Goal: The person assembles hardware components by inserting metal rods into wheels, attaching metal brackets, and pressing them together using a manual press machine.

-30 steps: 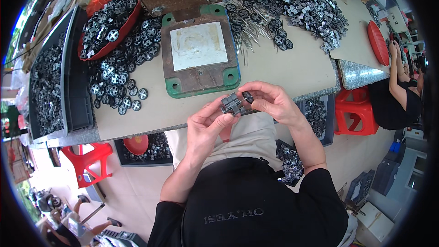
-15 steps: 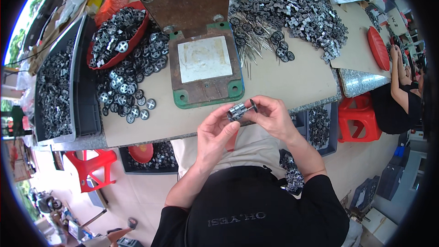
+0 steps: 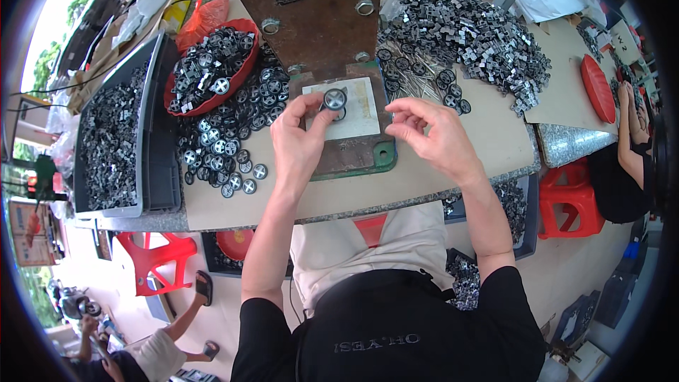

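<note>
My left hand [image 3: 300,131] is closed on a small toy wheel assembly [image 3: 334,99], pinched between thumb and fingers. One round black wheel with a silver hub faces up, and a second wheel shows partly below it. The piece is over the white plate [image 3: 362,110] on the green-edged base [image 3: 375,159] of a rusty bench press [image 3: 311,21]. To the right of the plate, my right hand [image 3: 438,138] has its thumb and index finger apart, with no held thing visible. Thin metal axle rods [image 3: 417,86] lie just beyond it.
Loose wheels [image 3: 230,145] and a red basket [image 3: 249,71] of wheels lie left, beside a grey bin [image 3: 148,163] of dark parts. Small metallic parts [image 3: 474,35] are heaped at the back right. Red stools [image 3: 569,201] stand below table height. Other people are at both sides.
Both hands have moved forward from the table's front edge and separated. The left now has the wheel assembly over the press plate; the right has let go of it. The view has shifted.
</note>
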A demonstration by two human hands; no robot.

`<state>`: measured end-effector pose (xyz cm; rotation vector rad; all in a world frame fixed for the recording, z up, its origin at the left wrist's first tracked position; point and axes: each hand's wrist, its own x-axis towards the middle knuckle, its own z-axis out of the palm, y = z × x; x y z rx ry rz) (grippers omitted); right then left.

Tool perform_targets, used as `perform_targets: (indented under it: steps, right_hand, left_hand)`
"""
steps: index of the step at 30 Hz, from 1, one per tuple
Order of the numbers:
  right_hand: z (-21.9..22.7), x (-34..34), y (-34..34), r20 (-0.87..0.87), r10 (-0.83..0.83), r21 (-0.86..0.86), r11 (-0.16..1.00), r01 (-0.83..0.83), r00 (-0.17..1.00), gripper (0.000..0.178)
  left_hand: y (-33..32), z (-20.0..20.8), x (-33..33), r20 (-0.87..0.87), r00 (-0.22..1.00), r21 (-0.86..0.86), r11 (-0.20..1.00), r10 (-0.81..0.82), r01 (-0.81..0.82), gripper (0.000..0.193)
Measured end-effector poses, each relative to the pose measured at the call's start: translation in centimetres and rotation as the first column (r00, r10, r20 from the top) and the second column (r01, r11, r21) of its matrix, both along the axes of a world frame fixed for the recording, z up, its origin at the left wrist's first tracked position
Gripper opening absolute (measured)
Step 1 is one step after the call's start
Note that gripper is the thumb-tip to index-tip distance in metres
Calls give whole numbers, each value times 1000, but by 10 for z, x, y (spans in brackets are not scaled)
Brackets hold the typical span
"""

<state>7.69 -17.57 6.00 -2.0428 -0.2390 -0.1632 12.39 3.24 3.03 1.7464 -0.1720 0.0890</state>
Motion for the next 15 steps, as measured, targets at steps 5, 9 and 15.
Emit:
perform_targets:
  steps: [5,9,15]
  right_hand:
    - [21,13,-33,31,-72,-15,997,73,997,17]
    - [85,30,-59,252,-97,-84,989,121,963,16]
    - [240,115,-76,712,-52,-61,989,135,700,16]
  left_hand:
    - [-7,-8,13,167,980,108,986,109,-128,17]
    - [-6,-10,5,243,960,179,966,139,-186,18]
    - [-4,-19,1,259,952,180,961,160,-210,18]
